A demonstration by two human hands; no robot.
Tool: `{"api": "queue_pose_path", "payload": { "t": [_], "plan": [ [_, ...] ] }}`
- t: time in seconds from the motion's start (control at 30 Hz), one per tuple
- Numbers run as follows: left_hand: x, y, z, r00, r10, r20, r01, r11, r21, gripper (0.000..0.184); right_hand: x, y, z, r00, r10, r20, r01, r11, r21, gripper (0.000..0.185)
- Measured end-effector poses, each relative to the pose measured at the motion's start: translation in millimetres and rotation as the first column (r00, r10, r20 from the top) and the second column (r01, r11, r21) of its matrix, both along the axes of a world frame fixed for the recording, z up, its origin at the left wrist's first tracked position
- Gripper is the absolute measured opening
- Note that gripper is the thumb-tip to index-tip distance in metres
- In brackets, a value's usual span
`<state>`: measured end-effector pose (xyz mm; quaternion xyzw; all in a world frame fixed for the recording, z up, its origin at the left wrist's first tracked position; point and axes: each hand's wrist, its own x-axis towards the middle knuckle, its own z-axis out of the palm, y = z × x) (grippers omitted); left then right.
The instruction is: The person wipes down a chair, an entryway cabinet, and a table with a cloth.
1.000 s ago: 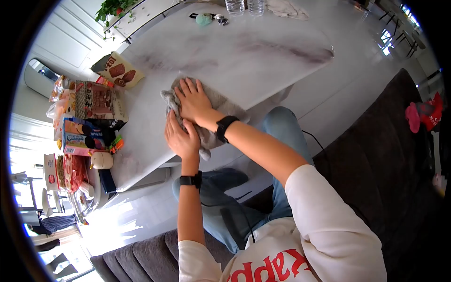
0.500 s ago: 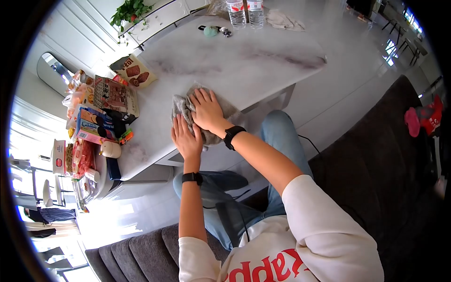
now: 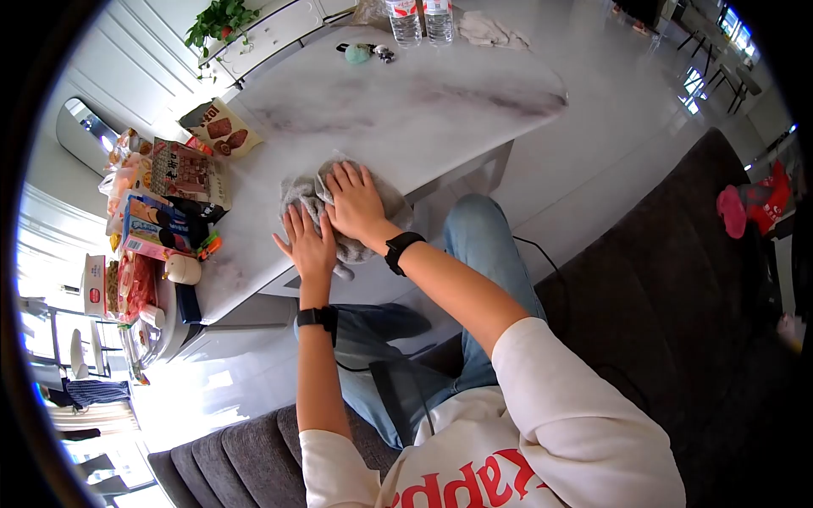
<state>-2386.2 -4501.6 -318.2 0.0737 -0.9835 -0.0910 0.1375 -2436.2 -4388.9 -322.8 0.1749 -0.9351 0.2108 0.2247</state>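
A grey cloth point(image 3: 389, 201) lies bunched at the near edge of the marbled white table point(image 3: 339, 110). My right hand point(image 3: 356, 206) rests flat on it, fingers stretched out toward the far side. Beside it, my left hand point(image 3: 310, 247) lies palm down at the cloth's near left part, its fingers spread and the outermost one reaching off to the left. Neither hand is closed around the cloth. Both palms are hidden from above. Each wrist wears a black band.
Snack bags point(image 3: 190, 175), a blue and pink box point(image 3: 157, 224) and a white round figure point(image 3: 182, 269) crowd the table's left end. Two water bottles point(image 3: 405, 24), a pale cloth point(image 3: 491, 30) and a green trinket point(image 3: 357, 53) sit at the far side. A dark sofa point(image 3: 652, 279) is on the right.
The whole view has shifted, so things appear slightly further left. My left hand's fingers have spread wider. Both hands stay on the cloth, at about the same part of the table.
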Motion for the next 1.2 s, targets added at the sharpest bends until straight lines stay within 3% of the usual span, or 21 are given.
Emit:
{"api": "queue_pose_path", "payload": {
  "t": [0.23, 0.33, 0.43, 0.53, 0.93, 1.07, 1.2],
  "plan": [
    [-49.8, -24.6, 0.7, 0.97, -0.04, 0.24, 0.032, 0.999, 0.035, 0.065, -33.8, -20.7, 3.9, 0.984, -0.131, 0.117, 0.126, 0.991, 0.049, 0.061],
    [-70.1, -32.2, -2.1, 0.947, -0.035, 0.32, 0.035, 0.999, 0.005, 0.067, -51.8, -27.9, 11.5, 0.948, -0.174, 0.268, 0.138, 0.979, 0.147, 0.063],
    [-87.9, -34.9, 1.5, 0.925, -0.021, 0.378, 0.035, 0.999, -0.029, 0.061, -68.1, -35.0, 14.4, 0.921, -0.214, 0.326, 0.153, 0.967, 0.202, 0.064],
    [-100.9, -41.5, 7.6, 0.872, -0.063, 0.486, 0.159, 0.975, -0.158, 0.053, -81.2, -39.4, 15.2, 0.908, -0.228, 0.353, 0.15, 0.961, 0.234, 0.067],
    [-153.9, -65.8, -5.1, 0.884, -0.121, 0.452, 0.209, 0.967, -0.149, 0.049, -135.9, -56.8, 14.3, 0.876, -0.235, 0.422, 0.141, 0.96, 0.241, 0.073],
    [-172.1, -63.9, 4.0, 0.837, -0.056, 0.545, 0.243, 0.93, -0.276, 0.051, -152.1, -59.6, 17.7, 0.885, -0.218, 0.412, 0.14, 0.968, 0.209, 0.069],
    [-190.0, -73.8, -0.6, 0.868, -0.101, 0.485, 0.204, 0.965, -0.163, 0.048, -167.8, -64.2, 20.1, 0.884, -0.216, 0.415, 0.145, 0.97, 0.197, 0.068]
  ]
}}
